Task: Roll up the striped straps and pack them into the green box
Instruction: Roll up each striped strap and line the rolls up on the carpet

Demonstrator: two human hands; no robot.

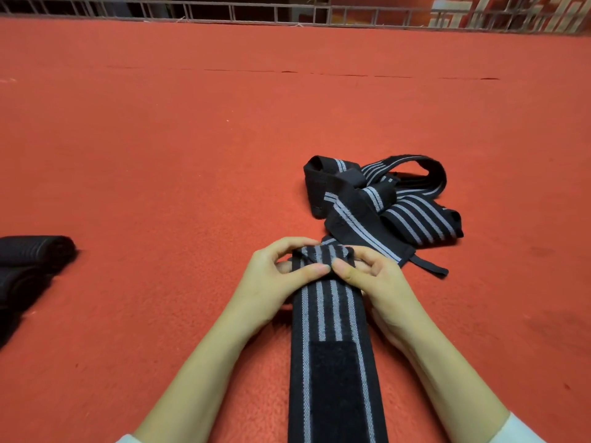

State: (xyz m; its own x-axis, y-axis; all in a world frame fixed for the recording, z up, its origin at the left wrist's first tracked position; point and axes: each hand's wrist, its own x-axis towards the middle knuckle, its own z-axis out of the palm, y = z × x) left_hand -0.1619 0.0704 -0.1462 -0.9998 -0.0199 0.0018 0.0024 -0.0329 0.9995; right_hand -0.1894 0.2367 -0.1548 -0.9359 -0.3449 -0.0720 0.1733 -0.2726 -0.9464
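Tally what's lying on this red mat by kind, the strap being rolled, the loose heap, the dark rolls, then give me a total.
Strap being rolled: 1, pinched by left hand and right hand.
Tangled heap of loose straps: 1; the straps inside can't be counted.
Dark rolls at left edge: 2 clear.
Total: 4.

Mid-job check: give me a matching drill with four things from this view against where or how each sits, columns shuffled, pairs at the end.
1. flat strap
2. tangled straps
3. rolled straps
4. fastener patch

A. at the left edge of the view
B. solid black, on the strap's near end
C. far end pinched by left hand and right hand
D. loose heap beyond the right hand

Pairs: 1-C, 2-D, 3-A, 4-B
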